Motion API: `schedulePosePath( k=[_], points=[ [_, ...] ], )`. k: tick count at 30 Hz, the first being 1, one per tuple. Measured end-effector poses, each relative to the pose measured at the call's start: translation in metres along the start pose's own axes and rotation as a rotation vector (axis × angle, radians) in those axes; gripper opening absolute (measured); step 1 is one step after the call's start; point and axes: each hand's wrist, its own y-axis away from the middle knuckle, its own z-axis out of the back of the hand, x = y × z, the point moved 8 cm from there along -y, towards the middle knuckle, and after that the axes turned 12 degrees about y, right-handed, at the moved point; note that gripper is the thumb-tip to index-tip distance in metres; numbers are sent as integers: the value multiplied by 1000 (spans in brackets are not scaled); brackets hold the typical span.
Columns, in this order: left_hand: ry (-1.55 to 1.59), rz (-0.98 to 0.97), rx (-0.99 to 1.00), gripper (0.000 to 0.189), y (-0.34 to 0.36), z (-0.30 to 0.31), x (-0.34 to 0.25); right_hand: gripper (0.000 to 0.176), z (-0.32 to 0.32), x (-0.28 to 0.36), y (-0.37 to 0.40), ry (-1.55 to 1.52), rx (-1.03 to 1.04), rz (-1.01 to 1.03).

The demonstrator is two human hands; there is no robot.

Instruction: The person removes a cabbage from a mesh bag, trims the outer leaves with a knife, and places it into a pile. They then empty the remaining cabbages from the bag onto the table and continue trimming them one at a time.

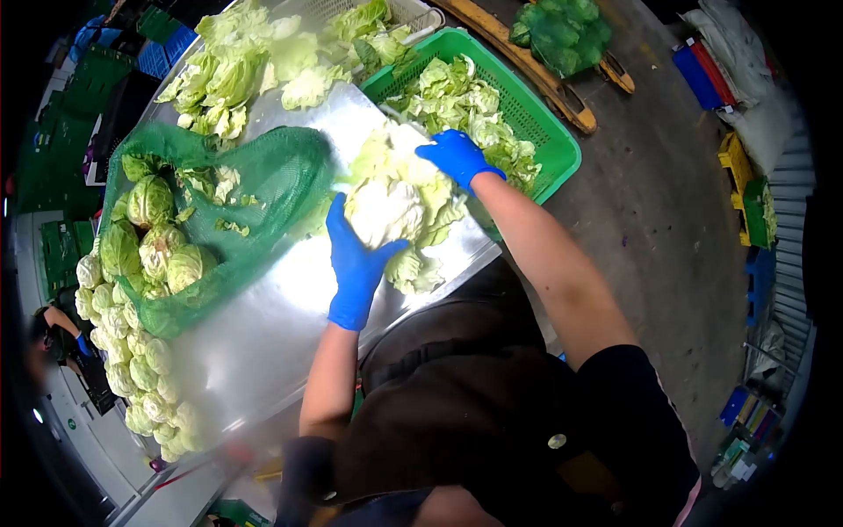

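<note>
A pale cabbage [384, 212] with loosened outer leaves sits at the near edge of the metal table. My left hand [356, 268], in a blue glove, cups its near left side, thumb and fingers spread around it. Gloved in blue too, my right hand [458, 160] grips the outer cabbage leaves [399, 149] on the far right side; its fingertips are partly hidden. Left of the hands lies a green mesh bag [281, 167], with several whole cabbages [149, 202] in it.
A green crate [562, 162] of loose leaves stands right of the metal table [233, 351]. More leaves [228, 70] lie at the far end, by a pale crate [421, 18]. Trimmed cabbages [140, 373] line the left edge. Another person's arm [61, 321] shows far left.
</note>
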Motion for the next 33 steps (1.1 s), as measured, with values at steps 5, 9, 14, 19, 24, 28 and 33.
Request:
schedulePosePath(
  k=[5, 9, 14, 19, 24, 28, 33],
  points=[
    [297, 104, 36, 119, 39, 24, 48, 55, -9, -67, 17, -16, -176, -216],
    [255, 31, 112, 118, 20, 20, 28, 82, 53, 78, 71, 65, -100, 96],
    [60, -151, 39, 106, 16, 15, -12, 65, 10, 137, 78, 87, 187, 540],
    [361, 12, -22, 91, 73, 16, -26, 66, 17, 108, 74, -75, 48, 372],
    [381, 162, 5, 105, 42, -20, 11, 67, 10, 67, 54, -284, 29, 90],
    [64, 10, -104, 117, 0, -21, 1, 77, 11, 60, 90, -534, 85, 59],
    [156, 52, 177, 124, -17, -26, 13, 66, -3, 30, 139, -506, 35, -105]
  ],
)
